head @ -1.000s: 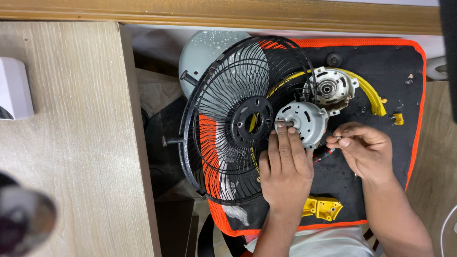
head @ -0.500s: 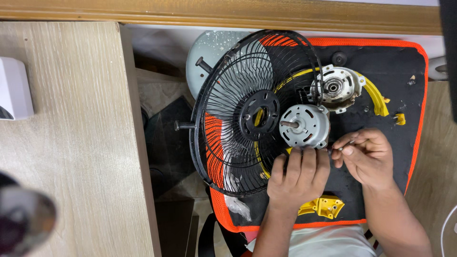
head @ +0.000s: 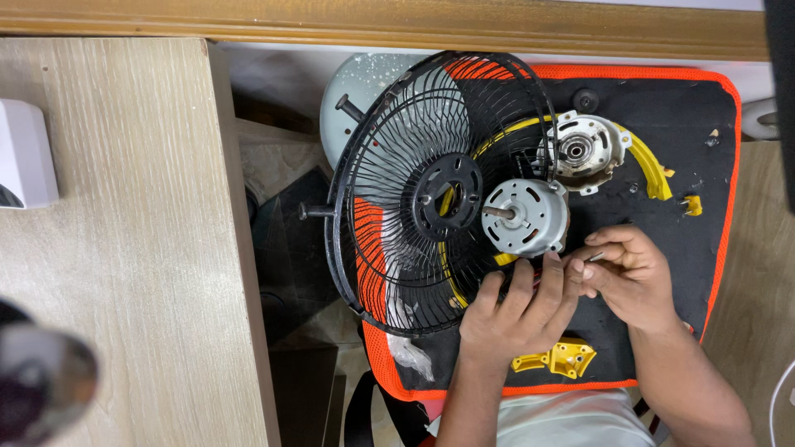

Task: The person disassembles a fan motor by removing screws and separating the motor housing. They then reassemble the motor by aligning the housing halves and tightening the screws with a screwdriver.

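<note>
Resting palm-down on the black work mat (head: 662, 149), the left hand (head: 517, 310) spreads its fingers flat just below the silver motor (head: 527, 217), their tips against the lower rim of the black fan guard (head: 414, 182); it grips nothing. Just to its right, touching it at the fingertips, the right hand (head: 629, 277) is pinched together on a small thin metal part (head: 595, 257), too small to identify. The motor sits directly above both hands, its shaft pointing toward the guard's hub. Farther up from the right hand lies a second motor housing (head: 580, 151) with yellow wires (head: 650, 170) curving beside it. Below the left hand's wrist sits a yellow plastic bracket (head: 556, 359). Well off to the left of the left hand stretches a pale wooden tabletop (head: 124, 248) carrying a white box (head: 25, 153).
</note>
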